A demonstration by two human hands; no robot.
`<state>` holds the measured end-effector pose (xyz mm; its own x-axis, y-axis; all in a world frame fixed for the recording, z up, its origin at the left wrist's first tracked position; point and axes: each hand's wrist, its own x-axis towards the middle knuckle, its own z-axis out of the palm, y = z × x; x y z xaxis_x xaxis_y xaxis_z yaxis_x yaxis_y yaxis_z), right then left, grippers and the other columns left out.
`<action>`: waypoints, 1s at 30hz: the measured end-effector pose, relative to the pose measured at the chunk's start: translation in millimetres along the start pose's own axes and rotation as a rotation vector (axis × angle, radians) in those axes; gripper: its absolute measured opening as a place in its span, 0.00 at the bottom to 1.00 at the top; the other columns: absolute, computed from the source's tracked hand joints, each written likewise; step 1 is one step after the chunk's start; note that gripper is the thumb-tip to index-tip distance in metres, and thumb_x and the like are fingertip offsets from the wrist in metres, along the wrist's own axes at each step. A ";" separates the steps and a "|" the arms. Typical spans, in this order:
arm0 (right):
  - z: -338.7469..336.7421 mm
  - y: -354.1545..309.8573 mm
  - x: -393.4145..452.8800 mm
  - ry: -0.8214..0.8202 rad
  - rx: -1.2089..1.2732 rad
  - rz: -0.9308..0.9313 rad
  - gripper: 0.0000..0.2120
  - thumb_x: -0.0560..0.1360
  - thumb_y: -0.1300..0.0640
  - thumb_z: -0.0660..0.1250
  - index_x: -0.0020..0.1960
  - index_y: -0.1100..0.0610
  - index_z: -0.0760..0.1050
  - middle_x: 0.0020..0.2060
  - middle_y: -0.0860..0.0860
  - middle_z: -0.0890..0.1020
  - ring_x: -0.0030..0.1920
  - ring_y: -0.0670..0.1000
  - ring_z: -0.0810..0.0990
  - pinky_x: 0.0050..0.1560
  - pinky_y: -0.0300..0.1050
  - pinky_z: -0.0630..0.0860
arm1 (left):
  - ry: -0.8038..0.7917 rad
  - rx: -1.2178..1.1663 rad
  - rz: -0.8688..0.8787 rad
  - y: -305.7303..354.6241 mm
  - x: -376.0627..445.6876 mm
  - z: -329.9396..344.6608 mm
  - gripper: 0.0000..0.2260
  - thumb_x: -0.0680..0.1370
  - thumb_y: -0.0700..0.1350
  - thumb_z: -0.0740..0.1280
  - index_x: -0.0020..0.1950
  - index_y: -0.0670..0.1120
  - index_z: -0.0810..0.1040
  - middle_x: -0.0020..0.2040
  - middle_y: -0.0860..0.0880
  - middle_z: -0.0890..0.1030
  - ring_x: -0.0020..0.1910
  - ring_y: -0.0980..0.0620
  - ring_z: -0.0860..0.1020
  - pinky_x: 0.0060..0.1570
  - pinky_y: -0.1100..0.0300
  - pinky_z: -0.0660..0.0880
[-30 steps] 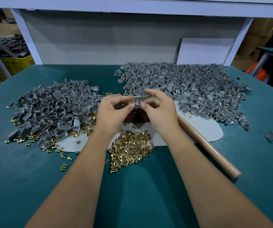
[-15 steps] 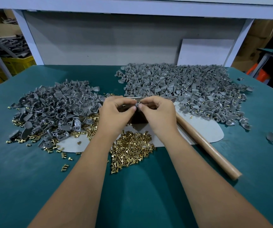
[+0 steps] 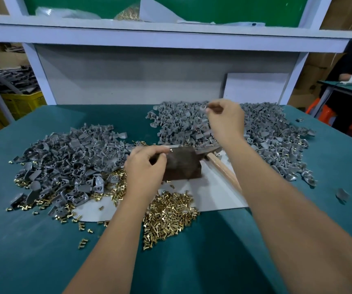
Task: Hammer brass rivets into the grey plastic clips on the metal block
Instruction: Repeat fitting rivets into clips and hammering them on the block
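My right hand [image 3: 226, 122] is up over the far pile of grey plastic clips [image 3: 262, 132]. Its fingertips [image 3: 210, 108] pinch one small grey clip [image 3: 203, 107], lifted clear of the heap. My left hand [image 3: 144, 168] sits low at the near left corner of the metal block [image 3: 181, 164]. Its fingers are curled and seem to pinch something tiny at the block's top edge, where a little brass rivet [image 3: 171, 151] shows. I cannot tell for sure if they hold it.

The block is dark and stands on a white sheet [image 3: 213, 194] in the middle of the green table [image 3: 33, 251]. The loose brass rivets [image 3: 168, 215] lie in a heap just in front of it. A second pile of clips [image 3: 69, 158] lies to the left, mixed with rivets. The hammer's wooden handle [image 3: 223, 172] lies just beside the block on the right.

I think the step now is to bring the new clip down to the block. To do it well, I should keep the pinch firm but gentle. I should set the clip flat on the block's top, with its hole over the rivet. Only then should I let go and reach for the hammer.
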<state>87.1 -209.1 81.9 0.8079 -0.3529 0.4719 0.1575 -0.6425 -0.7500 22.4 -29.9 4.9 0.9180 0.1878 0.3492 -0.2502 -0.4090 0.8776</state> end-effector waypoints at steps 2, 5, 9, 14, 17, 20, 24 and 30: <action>1.0 14.2 12.9 -0.020 -0.072 0.173 0.15 0.78 0.55 0.65 0.64 0.50 0.75 0.55 0.52 0.80 0.45 0.47 0.79 0.39 0.38 0.74 | -0.003 0.025 0.011 -1.6 0.3 0.7 0.11 0.78 0.43 0.67 0.48 0.60 0.82 0.51 0.59 0.78 0.60 0.53 0.71 0.65 0.44 0.69; 9.6 25.8 0.3 -0.043 -0.208 0.232 0.19 0.78 0.53 0.62 0.69 0.50 0.71 0.58 0.52 0.79 0.62 0.56 0.73 0.56 0.48 0.73 | -0.023 0.003 -0.034 -5.3 2.4 2.4 0.10 0.78 0.44 0.67 0.49 0.59 0.83 0.54 0.56 0.79 0.58 0.53 0.74 0.59 0.47 0.75; 23.2 6.8 -45.6 0.002 -0.174 -0.033 0.17 0.77 0.56 0.63 0.65 0.48 0.73 0.60 0.47 0.77 0.62 0.49 0.68 0.64 0.48 0.66 | 0.017 -0.001 -0.051 -4.9 1.8 1.7 0.11 0.79 0.43 0.65 0.48 0.60 0.82 0.48 0.61 0.80 0.51 0.60 0.76 0.52 0.54 0.78; 30.3 -11.2 -117.5 -0.099 -0.072 -0.407 0.12 0.75 0.62 0.63 0.56 0.54 0.79 0.50 0.47 0.79 0.53 0.47 0.71 0.55 0.43 0.69 | 0.187 0.147 -0.087 -11.0 7.9 -19.8 0.16 0.76 0.36 0.63 0.54 0.54 0.83 0.49 0.56 0.84 0.47 0.52 0.80 0.51 0.49 0.80; 29.2 -12.4 -141.9 -0.300 -0.048 -0.498 0.10 0.75 0.64 0.63 0.52 0.57 0.81 0.48 0.50 0.81 0.51 0.50 0.76 0.51 0.47 0.74 | 0.174 0.337 -0.082 -16.8 11.8 -36.1 0.20 0.73 0.34 0.63 0.58 0.53 0.82 0.51 0.52 0.85 0.46 0.46 0.81 0.52 0.46 0.79; 33.3 -15.8 -150.9 -0.454 -0.197 -0.562 0.11 0.76 0.58 0.62 0.53 0.56 0.81 0.47 0.51 0.79 0.51 0.53 0.76 0.47 0.48 0.75 | 0.060 0.640 -0.100 -22.9 12.0 -44.7 0.20 0.71 0.38 0.65 0.60 0.53 0.81 0.57 0.49 0.83 0.56 0.44 0.77 0.61 0.47 0.72; 39.6 -19.4 -152.6 -0.498 -0.405 -0.585 0.13 0.74 0.55 0.60 0.53 0.57 0.80 0.48 0.53 0.74 0.51 0.56 0.73 0.46 0.48 0.71 | 0.008 0.685 -0.145 -25.4 10.7 -45.4 0.18 0.72 0.41 0.65 0.59 0.54 0.82 0.56 0.48 0.82 0.58 0.43 0.77 0.61 0.49 0.69; 40.3 -19.7 -150.1 -0.572 -0.454 -0.555 0.11 0.75 0.57 0.61 0.52 0.56 0.81 0.49 0.53 0.78 0.52 0.56 0.75 0.46 0.47 0.71 | 0.085 0.593 -0.156 -27.6 12.3 -44.1 0.15 0.75 0.39 0.64 0.56 0.53 0.84 0.53 0.49 0.85 0.53 0.43 0.80 0.55 0.52 0.75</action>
<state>-14.4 -116.1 7.2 0.8603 0.3985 0.3180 0.4659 -0.8678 -0.1728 27.0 23.0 -0.6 0.8964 0.3456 0.2776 0.1211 -0.7933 0.5967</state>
